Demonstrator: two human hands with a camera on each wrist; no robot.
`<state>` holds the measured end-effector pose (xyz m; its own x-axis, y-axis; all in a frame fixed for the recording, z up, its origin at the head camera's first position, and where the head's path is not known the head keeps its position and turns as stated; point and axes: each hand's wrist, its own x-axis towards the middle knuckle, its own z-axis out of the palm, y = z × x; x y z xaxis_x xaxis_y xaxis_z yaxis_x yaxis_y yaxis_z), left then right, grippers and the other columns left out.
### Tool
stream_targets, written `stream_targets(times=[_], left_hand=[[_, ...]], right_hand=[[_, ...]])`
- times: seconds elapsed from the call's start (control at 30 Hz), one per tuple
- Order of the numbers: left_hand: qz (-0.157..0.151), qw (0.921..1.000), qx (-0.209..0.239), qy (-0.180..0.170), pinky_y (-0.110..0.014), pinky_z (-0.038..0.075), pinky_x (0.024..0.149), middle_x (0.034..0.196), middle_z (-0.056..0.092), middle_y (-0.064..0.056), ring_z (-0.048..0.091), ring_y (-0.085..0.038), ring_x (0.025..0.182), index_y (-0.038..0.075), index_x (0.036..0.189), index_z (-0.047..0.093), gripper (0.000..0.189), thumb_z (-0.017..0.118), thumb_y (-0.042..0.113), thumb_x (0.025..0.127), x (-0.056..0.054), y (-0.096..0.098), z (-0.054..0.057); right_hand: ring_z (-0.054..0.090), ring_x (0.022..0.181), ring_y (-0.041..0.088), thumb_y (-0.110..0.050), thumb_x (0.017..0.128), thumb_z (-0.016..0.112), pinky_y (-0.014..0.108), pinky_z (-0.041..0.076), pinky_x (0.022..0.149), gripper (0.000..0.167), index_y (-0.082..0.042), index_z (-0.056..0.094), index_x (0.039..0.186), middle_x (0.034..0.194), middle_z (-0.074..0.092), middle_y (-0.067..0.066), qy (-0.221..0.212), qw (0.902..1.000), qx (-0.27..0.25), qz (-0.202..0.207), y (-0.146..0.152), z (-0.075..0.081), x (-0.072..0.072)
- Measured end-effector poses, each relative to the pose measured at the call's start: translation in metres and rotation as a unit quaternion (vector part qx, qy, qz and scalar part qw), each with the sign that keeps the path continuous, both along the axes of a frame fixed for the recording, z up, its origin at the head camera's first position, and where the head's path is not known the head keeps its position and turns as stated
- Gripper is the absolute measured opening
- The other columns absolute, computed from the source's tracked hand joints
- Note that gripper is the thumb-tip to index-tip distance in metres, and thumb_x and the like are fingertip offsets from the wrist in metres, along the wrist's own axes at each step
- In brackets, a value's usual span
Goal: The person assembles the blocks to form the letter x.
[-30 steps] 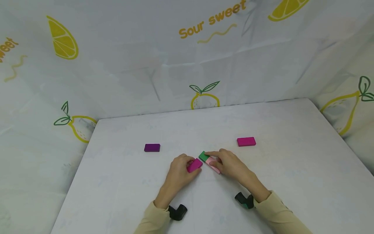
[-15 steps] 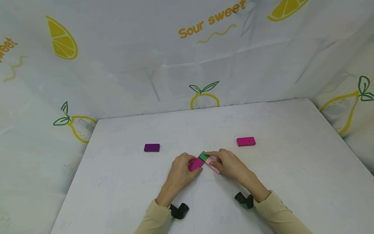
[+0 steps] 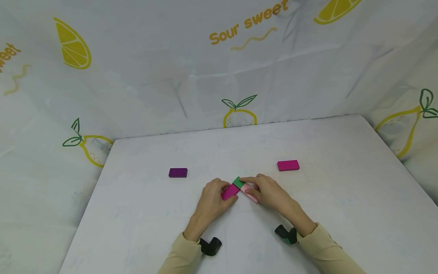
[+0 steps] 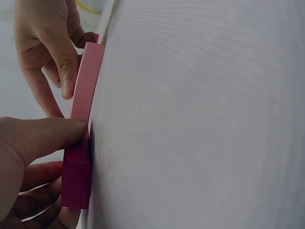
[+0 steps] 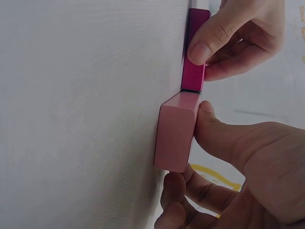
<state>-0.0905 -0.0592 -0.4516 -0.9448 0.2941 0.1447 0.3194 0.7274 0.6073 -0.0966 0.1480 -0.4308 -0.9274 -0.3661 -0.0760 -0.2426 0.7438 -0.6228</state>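
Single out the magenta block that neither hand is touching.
It is the magenta block lying by itself, beyond and to the right of the right hand; the other magenta block is pinched in the left hand.

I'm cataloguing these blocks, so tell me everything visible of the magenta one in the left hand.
The magenta block is a plain, smooth-looking oblong with crisp edges, its material unclear. Pinched by the left hand, it lies flat and aslant on the white tabletop, its far end apparently butting against the green piece.
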Motion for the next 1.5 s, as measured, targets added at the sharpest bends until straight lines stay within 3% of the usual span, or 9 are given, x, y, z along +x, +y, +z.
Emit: stream_targets(times=[0.97, 1.5], left_hand=[[0.008, 1.0000, 0.003, 0.000, -0.016, 0.041, 0.059, 0.084, 0.068, -0.008, 0.050, -0.008, 0.069, 0.000, 0.102, 0.077, 0.032, 0.088, 0.020, 0.079, -0.0006, 0.0022, -0.0012], [0.006, 0.9998, 0.003, 0.017, -0.016, 0.042, 0.059, 0.083, 0.068, -0.007, 0.052, -0.007, 0.069, 0.000, 0.100, 0.077, 0.031, 0.089, 0.018, 0.078, -0.0008, 0.0025, -0.0028]], right_hand=[[0.042, 0.066, 0.011, -0.013, 0.093, 0.073, 0.021, 0.035, 0.057, 0.042, -0.014, 0.068, 0.135, 0.072, 0.048, 0.001, -0.005, 1.0000, -0.004, 0.000, 0.0009, -0.0017, -0.0012], [0.042, 0.067, 0.011, -0.013, 0.094, 0.073, 0.022, 0.036, 0.057, 0.042, -0.016, 0.068, 0.135, 0.073, 0.049, 0.001, -0.004, 1.0000, 0.000, 0.001, 0.0010, 0.0004, -0.0002]])
